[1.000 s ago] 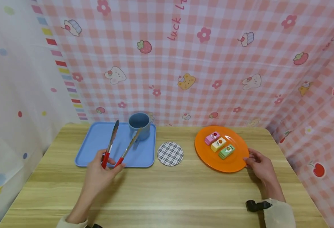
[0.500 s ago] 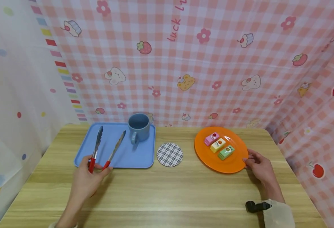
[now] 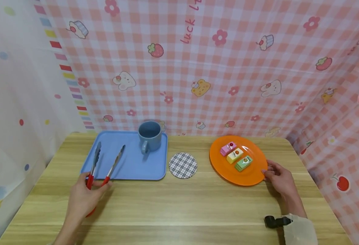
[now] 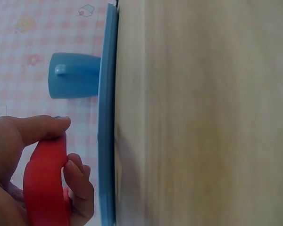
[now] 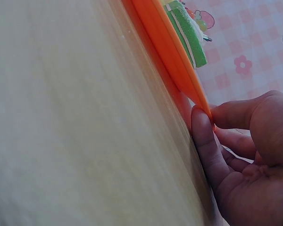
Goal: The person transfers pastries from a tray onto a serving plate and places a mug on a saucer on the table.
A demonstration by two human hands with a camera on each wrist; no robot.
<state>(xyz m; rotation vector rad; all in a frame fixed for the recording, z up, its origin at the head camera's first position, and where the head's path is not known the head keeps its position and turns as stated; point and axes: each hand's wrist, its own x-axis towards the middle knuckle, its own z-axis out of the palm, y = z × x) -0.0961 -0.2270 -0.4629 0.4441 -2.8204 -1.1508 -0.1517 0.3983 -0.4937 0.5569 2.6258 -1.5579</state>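
My left hand [image 3: 83, 197] grips a pair of tongs [image 4: 45, 188] by the red handles, thumb on one side and fingers on the other. In the head view the metal arms are spread apart over the left part of a blue tray [image 3: 139, 168], with nothing between their tips. My right hand [image 3: 280, 178] pinches the right rim of an orange plate [image 3: 223, 170] between thumb and fingers. Three small toy cake slices lie in a row on that plate: pink [image 3: 228, 148], yellow [image 3: 235, 155] and green [image 3: 243, 163].
A blue-grey mug [image 3: 150, 137] stands upright at the tray's back right corner, handle toward me. Between tray and plate lies a round checked coaster [image 3: 183, 165] on the wooden table [image 3: 179, 207]. Patterned cloth [image 3: 179, 78] hangs behind and at both sides.
My left hand has moved left and toward me with the tongs, away from the mug, whose handle now shows fully. The right hand, plate and cakes stay in place.
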